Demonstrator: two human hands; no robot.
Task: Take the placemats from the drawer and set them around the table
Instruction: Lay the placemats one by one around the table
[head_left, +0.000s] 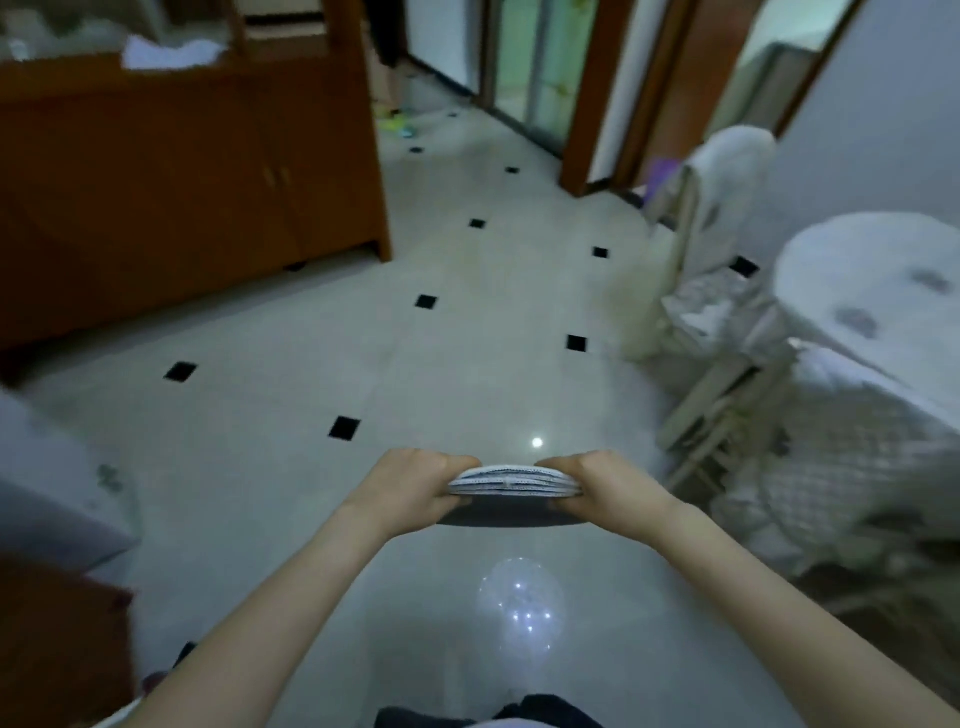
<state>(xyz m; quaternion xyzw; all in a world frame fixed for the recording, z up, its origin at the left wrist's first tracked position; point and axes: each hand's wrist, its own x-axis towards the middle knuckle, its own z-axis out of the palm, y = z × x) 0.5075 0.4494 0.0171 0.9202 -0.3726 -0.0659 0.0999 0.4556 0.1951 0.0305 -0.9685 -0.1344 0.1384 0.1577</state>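
A stack of several round white placemats (511, 480) with a dark underside is held flat in front of me, above the tiled floor. My left hand (415, 483) grips its left edge, fingers curled over the top. My right hand (608, 480) grips the right edge the same way. The round table (872, 291), draped in a white patterned cloth, stands at the right edge of the view, apart from the stack.
A white-covered chair (722, 249) stands beside the table. A brown wooden cabinet (182, 187) fills the left back. A grey-white tiled floor (415, 374) with small black squares stretches ahead towards doorways. A pale covered object (57, 493) sits at the left edge.
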